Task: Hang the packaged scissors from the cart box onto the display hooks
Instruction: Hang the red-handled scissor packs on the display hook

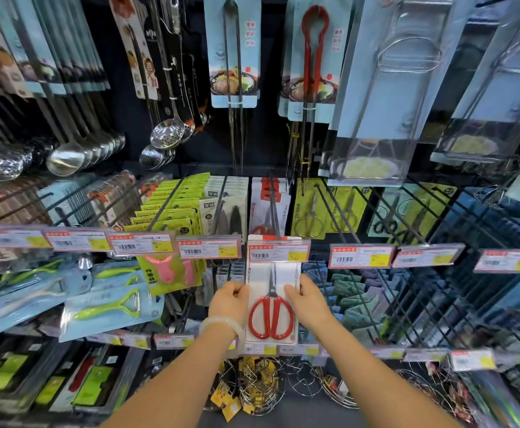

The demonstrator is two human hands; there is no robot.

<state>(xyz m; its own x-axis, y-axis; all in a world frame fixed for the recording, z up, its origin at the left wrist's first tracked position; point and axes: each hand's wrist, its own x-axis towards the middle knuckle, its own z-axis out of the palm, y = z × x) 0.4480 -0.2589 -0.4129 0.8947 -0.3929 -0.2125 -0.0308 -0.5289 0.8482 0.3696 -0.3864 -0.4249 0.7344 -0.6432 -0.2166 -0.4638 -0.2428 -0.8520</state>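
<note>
Here, fingers of the left hand [229, 299] and right hand [308, 299] pinch the side edges of the packaged scissors [271, 304], a glossy white card held upright, red loop handles down, blades pointing up. Its top sits behind the price tag [279, 251] at the display hook [273, 208] tip; both hands equally near.

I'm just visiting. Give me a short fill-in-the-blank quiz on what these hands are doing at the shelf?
1. Both hands hold a white pack of scissors with ____ handles.
2. The bracelet sits on the ____ wrist.
3. The pack's top edge is hidden behind a price ____.
4. The right hand holds the pack's ____ edge.

Missing words: red; left; tag; right
</note>
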